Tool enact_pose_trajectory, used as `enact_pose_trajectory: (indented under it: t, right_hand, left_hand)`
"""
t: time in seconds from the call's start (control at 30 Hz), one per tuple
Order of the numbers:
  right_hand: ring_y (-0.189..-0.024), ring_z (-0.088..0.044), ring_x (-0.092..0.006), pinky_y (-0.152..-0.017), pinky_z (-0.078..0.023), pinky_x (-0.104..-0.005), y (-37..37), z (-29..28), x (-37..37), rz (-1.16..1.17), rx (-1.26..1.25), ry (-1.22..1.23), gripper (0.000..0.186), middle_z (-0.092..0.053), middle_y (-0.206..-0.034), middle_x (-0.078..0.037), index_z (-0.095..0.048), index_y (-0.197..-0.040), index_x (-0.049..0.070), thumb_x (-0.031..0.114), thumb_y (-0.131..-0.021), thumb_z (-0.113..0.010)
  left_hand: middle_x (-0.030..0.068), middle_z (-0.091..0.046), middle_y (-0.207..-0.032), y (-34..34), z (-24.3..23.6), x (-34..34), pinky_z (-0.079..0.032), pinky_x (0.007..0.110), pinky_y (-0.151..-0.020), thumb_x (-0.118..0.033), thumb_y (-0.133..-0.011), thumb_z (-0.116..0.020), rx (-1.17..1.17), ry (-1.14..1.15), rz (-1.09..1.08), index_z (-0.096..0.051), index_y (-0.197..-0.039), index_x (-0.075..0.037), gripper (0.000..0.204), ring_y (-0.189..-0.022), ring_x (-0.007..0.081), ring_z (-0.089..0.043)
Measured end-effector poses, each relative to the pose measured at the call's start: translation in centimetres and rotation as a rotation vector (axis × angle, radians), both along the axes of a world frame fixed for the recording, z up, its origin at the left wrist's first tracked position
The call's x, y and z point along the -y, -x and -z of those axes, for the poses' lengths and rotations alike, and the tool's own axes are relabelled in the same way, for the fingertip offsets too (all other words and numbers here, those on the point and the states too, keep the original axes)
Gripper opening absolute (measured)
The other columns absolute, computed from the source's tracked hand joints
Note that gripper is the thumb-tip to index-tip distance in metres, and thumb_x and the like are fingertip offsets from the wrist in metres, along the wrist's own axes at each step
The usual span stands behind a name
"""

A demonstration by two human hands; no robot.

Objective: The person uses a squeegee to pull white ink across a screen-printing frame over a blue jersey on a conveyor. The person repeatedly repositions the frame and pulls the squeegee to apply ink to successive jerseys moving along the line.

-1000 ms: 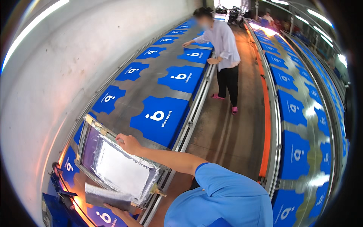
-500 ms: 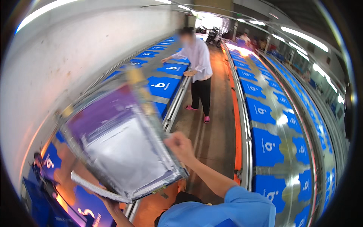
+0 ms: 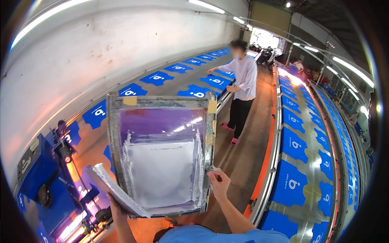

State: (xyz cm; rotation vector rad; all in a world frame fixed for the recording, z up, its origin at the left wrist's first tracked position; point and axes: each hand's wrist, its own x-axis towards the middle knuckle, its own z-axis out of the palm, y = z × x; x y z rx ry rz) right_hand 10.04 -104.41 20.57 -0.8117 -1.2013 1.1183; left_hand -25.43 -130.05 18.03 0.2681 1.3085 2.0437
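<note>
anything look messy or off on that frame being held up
Nothing looks clearly broken. The framed screen is messy, though: white paste sits in ragged ridges along both sides of the smoother middle, and its rim looks stained, with tan patches.

The person wears a light blue shirt (image 3: 227, 235). The cloth looks plain and smooth, with a few soft folds. The right forearm (image 3: 237, 216) is bare up to where the blue starts, and the left forearm (image 3: 122, 231) is bare too. The right hand (image 3: 219, 184) has nothing worn on it. Next to the shirt is a dark patch (image 3: 163, 233), too small to tell what it is.
</note>
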Motion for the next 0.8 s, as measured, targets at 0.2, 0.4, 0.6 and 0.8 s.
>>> enact_pose_trajectory:
  t: [0.2,0.4,0.6,0.8]
  right_hand:
    - [-0.072,-0.046,-0.0018,-0.060,-0.037,-0.0192,2.0,-1.0,2.6,-0.251,-0.127,-0.023,0.019,-0.063,-0.094,0.005,-0.069,-0.102,0.004,0.007,-0.088,-0.081]
    - [-0.068,-0.041,-0.0034,-0.057,-0.033,-0.0218,6.0,-3.0,5.7,-0.654,-0.212,-0.109,0.015,-0.055,-0.083,0.005,-0.074,-0.098,0.007,0.003,-0.086,-0.081]
    - [-0.067,-0.039,-0.0021,-0.056,-0.028,-0.0222,8.2,-8.4,12.4,-0.957,-0.240,-0.182,0.012,-0.050,-0.080,0.007,-0.075,-0.093,0.004,-0.003,-0.084,-0.080]
    - [-0.064,-0.039,-0.0057,-0.053,-0.027,-0.0250,11.5,-11.8,18.2,-1.147,-0.239,-0.303,0.017,-0.045,-0.073,0.004,-0.076,-0.086,0.010,0.008,-0.076,-0.089]
  left_hand:
    - [0.0082,-0.048,-0.151,-4.4,-4.6,9.5,-0.036,0.042,-0.117,-0.079,-0.095,-0.037,-0.055,-0.110,-0.303,-0.038,-0.153,-0.003,0.096,-0.138,0.0265,-0.046]
    - [0.0067,-0.053,-0.143,-8.4,-5.8,22.2,-0.040,0.047,-0.114,-0.080,-0.094,-0.038,-0.097,-0.139,-0.351,-0.048,-0.147,-0.014,0.085,-0.132,0.0272,-0.050]
    - [0.0048,-0.051,-0.144,-16.7,-12.3,26.3,-0.035,0.049,-0.118,-0.070,-0.098,-0.046,-0.021,-0.183,-0.927,-0.046,-0.147,-0.019,0.071,-0.135,0.0276,-0.046]
    - [0.0117,-0.052,-0.145,-17.8,-5.6,40.8,-0.033,0.048,-0.118,-0.057,-0.091,-0.066,-0.184,-0.088,-0.946,-0.050,-0.144,-0.009,0.074,-0.136,0.0295,-0.046]
